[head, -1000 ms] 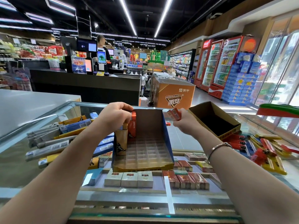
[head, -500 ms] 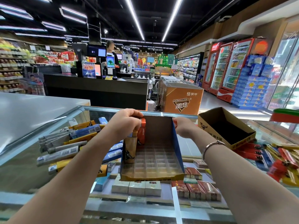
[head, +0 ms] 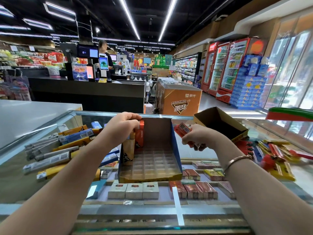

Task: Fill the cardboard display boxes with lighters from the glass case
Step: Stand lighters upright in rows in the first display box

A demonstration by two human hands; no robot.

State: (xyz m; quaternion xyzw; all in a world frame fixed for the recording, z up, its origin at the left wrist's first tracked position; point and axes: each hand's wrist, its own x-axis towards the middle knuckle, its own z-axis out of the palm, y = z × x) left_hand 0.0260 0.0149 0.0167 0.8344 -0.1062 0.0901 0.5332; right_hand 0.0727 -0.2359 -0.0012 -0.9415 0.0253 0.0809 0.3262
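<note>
Fingers [head: 133,118] of the left hand [head: 122,126] are curled over the tops of the lighters [head: 139,133] standing in the back-left corner of the display box [head: 150,160], gripping them. Fingers [head: 188,139] of the right hand [head: 201,136] are clenched round a red lighter [head: 182,129], held in the air just beside the box's right wall. A bracelet [head: 235,161] sits on the right wrist.

Display box: open-topped, on the glass desk [head: 194,155]; its gridded floor is bare apart from the back-left corner. A second box [head: 220,122], dark inside, sits tilted behind and to the right of the right hand, apart from the first.

Loose lighters [head: 55,150], grey, blue and yellow, lie in a heap on the glass left of the box, under and beyond the left forearm. Another heap [head: 277,153], red and yellow, lies to the right, partly hidden by the right forearm.

Cartons [head: 133,190] show through the glass below the box front. Beyond the desk: a black checkout counter [head: 88,94] with a person [head: 105,55] behind it, an orange freezer [head: 179,100], and red drink coolers [head: 227,65] along the right wall.
</note>
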